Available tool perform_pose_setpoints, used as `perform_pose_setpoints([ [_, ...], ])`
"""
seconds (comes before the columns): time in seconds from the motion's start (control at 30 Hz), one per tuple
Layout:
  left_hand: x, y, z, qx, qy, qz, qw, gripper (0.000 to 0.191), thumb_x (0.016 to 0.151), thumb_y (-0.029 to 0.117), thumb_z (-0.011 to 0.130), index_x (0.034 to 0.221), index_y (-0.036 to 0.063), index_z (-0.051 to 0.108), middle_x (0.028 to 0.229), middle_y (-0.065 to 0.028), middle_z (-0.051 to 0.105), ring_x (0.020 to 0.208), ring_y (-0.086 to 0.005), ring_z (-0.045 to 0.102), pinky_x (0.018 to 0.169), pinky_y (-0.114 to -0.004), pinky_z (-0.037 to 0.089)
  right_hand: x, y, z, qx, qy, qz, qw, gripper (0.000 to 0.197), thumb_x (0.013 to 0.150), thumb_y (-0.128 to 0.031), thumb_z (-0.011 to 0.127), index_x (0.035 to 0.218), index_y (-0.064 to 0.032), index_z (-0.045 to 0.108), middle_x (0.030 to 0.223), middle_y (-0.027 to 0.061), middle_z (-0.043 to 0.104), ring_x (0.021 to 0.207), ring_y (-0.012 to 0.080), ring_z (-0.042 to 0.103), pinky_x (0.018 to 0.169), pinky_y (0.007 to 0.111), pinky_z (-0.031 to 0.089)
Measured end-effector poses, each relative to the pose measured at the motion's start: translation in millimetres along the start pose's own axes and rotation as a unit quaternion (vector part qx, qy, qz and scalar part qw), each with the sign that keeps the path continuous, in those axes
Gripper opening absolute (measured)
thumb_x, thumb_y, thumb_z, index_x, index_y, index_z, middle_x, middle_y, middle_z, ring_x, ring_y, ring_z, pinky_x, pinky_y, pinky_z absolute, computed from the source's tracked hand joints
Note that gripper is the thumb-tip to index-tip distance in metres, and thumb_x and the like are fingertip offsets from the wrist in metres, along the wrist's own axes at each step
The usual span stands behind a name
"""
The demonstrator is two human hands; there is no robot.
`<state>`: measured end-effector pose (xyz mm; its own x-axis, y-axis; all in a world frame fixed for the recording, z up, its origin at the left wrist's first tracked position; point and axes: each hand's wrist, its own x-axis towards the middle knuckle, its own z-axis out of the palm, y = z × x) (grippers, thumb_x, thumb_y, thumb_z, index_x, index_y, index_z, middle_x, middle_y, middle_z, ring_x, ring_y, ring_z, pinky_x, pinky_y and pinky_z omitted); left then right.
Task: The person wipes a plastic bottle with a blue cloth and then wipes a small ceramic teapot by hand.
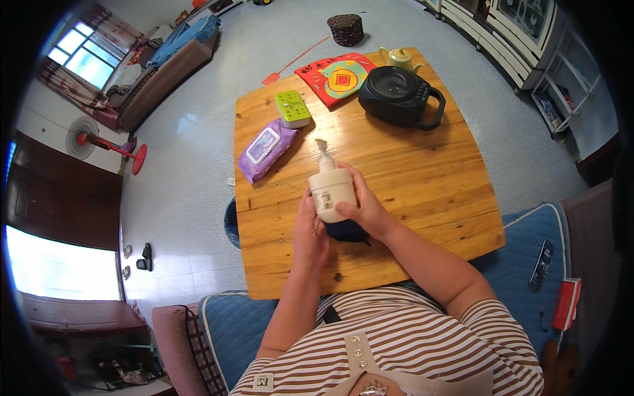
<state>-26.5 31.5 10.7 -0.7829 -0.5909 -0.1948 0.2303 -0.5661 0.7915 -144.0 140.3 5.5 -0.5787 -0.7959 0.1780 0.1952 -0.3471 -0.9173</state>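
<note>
Both my hands hold a cream-white pump bottle (333, 190) above the near half of a wooden table (426, 198). My left hand (309, 225) supports its lower left side, while my right hand (369, 205) wraps the right side with the thumb across the front. The bottle is upright with its pump head at the far end, and its side bears printed writing. Below it lies a dark blue item (346, 231), partly hidden by the bottle and my hands, so its kind is unclear.
Left on the table are a purple wet-wipes pack (267, 151) and a green-lidded box (293, 109). Farther back lie a red printed sheet (337, 76), a black handled appliance (396, 96) and a pale yellow teapot (401, 58). A remote control (541, 266) rests on the blue sofa cover (515, 262).
</note>
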Motion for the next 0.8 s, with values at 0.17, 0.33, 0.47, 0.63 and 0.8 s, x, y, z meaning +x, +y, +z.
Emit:
perform_pose_setpoints([
  [0.17,3,-3,0,0.042,0.034,-0.026,0.998,0.056,0.106,0.007,0.063,0.157,-0.0022,0.043,0.144,-0.0128,0.061,0.129,-0.019,0.06,0.109,-0.03,0.048,6,-11,-11,0.2,0.001,0.059,0.978,0.08,0.095,-0.04,0.075,0.154,-0.0025,0.037,0.136,0.0131,0.059,0.124,0.0194,0.059,0.108,0.034,0.049],
  [0.33,2,-2,-8,0.198,0.034,-0.002,0.98,0.039,0.108,0.013,0.061,0.144,-0.0016,0.059,0.123,-0.0084,0.07,0.103,-0.0127,0.066,0.089,-0.027,0.055,8,-7,-14,0.184,0.03,0.034,0.982,0.084,0.092,-0.034,0.08,0.156,-0.0016,0.035,0.136,0.0129,0.059,0.126,0.0204,0.059,0.108,0.035,0.048],
  [0.47,13,7,-16,0.2,0.126,0.032,0.971,0.035,0.11,0.017,0.058,0.14,-0.001,0.061,0.118,-0.0083,0.071,0.094,-0.0113,0.067,0.081,-0.028,0.058,9,3,-17,-0.084,0.087,-0.039,0.992,0.095,0.087,-0.024,0.085,0.161,-0.0041,0.03,0.148,0.0162,0.054,0.133,0.0276,0.057,0.112,0.038,0.046],
  [0.63,24,-5,-35,0.346,0.085,0.143,0.924,0.037,0.112,0.019,0.053,0.142,-0.0017,0.058,0.129,-0.0094,0.068,0.114,-0.0157,0.064,0.102,-0.03,0.052,2,7,-5,-0.297,0.0,-0.115,0.948,0.099,0.084,-0.024,0.085,0.163,-0.0077,0.029,0.157,0.0221,0.046,0.143,0.0389,0.049,0.119,0.044,0.04],
  [0.8,18,-14,-37,0.262,0.07,0.195,0.943,0.036,0.113,0.017,0.049,0.141,-0.0029,0.057,0.126,-0.0111,0.069,0.116,-0.0172,0.064,0.104,-0.032,0.049,-3,6,1,-0.301,-0.033,-0.178,0.936,0.095,0.084,-0.024,0.086,0.161,-0.0092,0.032,0.157,0.021,0.046,0.144,0.0394,0.048,0.121,0.044,0.038],
])
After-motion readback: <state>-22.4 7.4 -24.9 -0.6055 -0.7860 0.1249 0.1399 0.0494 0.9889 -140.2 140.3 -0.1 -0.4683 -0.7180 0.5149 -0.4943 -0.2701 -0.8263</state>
